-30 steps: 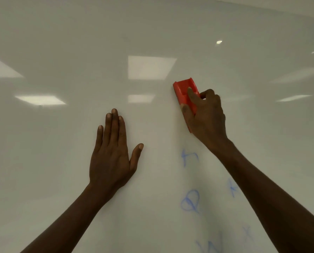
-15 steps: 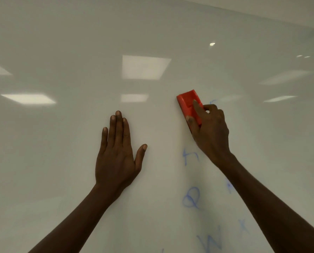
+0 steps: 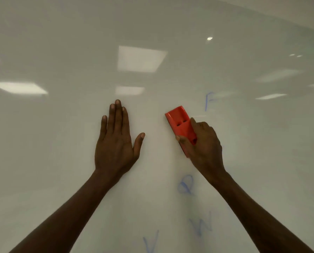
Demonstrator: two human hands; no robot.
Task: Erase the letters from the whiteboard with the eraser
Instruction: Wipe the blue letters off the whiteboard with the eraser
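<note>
Left hand (image 3: 116, 141) lay flat on the glossy whiteboard (image 3: 61, 161), left of the red plastic eraser (image 3: 180, 125). Right hand (image 3: 203, 145) held the eraser's lower end. Blue letter F (image 3: 208, 100) upper right of it; Q (image 3: 185, 184), W (image 3: 201, 224) below.

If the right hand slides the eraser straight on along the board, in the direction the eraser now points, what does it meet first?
Probably nothing. The right hand holds the red plastic eraser pointing up and slightly left across the white glossy whiteboard. That line looks bare; the faint blue letter F lies to its right.
</note>
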